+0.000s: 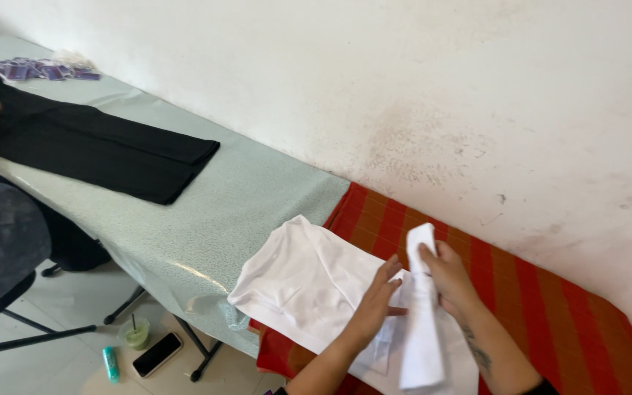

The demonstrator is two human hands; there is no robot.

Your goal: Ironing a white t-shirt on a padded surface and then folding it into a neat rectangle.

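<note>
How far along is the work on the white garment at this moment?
Done: the white garment lies spread flat on the red striped cloth. In hand: the right hand grips a narrow folded white strip, while the left hand presses flat beside it. Left: most of the garment is unfolded.

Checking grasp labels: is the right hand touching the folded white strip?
Touching. Head view shows the right hand gripping the folded white strip near its top.

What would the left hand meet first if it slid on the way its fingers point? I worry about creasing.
Probably the folded white strip held by the right hand; the left hand points right at it, nearly touching.
</note>
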